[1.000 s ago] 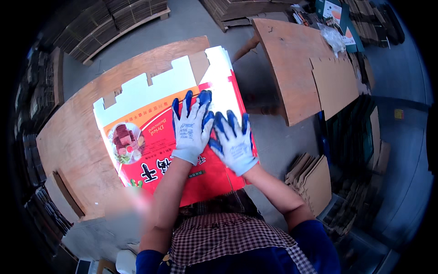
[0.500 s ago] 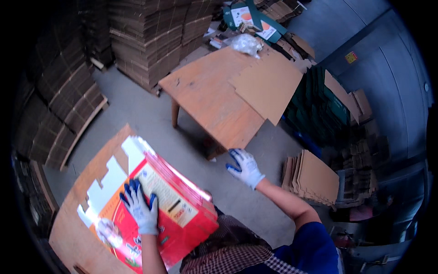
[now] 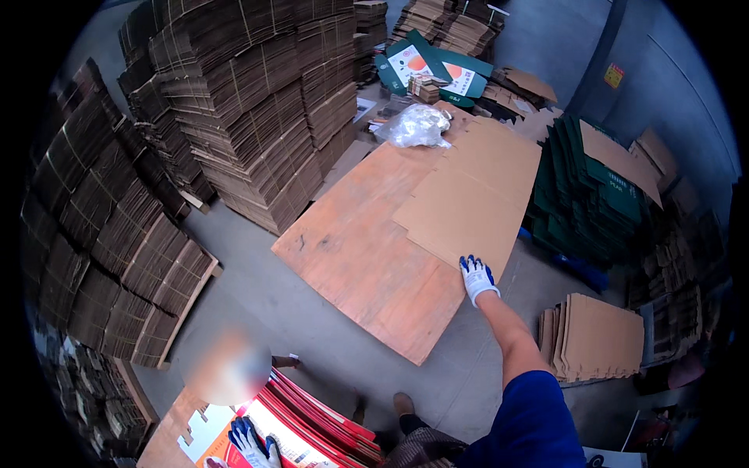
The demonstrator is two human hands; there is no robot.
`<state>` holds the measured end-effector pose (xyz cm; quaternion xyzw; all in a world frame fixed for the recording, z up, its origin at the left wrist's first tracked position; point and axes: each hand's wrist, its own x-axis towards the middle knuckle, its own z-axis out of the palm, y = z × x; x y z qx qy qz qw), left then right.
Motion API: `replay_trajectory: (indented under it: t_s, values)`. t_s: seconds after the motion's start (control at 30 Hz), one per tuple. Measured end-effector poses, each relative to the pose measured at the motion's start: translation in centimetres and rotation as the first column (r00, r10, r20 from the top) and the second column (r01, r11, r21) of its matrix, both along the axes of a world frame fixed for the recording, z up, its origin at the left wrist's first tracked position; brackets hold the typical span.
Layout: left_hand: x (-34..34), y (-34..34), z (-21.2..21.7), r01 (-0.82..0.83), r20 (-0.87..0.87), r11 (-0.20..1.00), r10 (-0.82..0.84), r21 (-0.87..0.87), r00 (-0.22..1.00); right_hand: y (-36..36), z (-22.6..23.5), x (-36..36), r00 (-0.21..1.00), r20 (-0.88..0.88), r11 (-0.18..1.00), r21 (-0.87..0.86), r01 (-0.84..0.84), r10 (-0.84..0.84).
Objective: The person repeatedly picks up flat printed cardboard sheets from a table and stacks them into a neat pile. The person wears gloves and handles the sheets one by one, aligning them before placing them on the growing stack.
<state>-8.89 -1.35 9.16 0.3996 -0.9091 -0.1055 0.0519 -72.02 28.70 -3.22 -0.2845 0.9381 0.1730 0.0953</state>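
Note:
My left hand (image 3: 251, 444), in a white glove with blue fingertips, lies flat with fingers spread on a stack of red printed carton blanks (image 3: 300, 437). The top blank has a white and orange notched flap (image 3: 204, 429). My right hand (image 3: 477, 279), gloved the same way, reaches out to the near edge of a flat brown cardboard sheet (image 3: 476, 187). Its fingers are stretched out and rest on the sheet's edge. The sheet lies on the right side of a wooden table (image 3: 367, 257), partly overhanging it.
A crumpled clear plastic bag (image 3: 417, 126) sits at the table's far end. Tall bundled cardboard stacks (image 3: 242, 117) stand at the left. Green folded cartons (image 3: 585, 187) are piled to the right, with brown cardboard pieces (image 3: 597, 335) leaning nearer me.
My right hand has moved forward and right, from beside the table's near corner onto the cardboard sheet's edge. My left hand stays on the red blanks. The view has shifted toward the table.

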Motion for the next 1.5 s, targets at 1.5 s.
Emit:
replay_trajectory:
  t_s: [1.5]
  values:
    - [22.7,1.2,-3.9,-0.727,-0.112,0.687,0.724,0.019,0.681,6.3,46.7,29.9,0.783,0.075,0.027,-0.997,0.074,0.617]
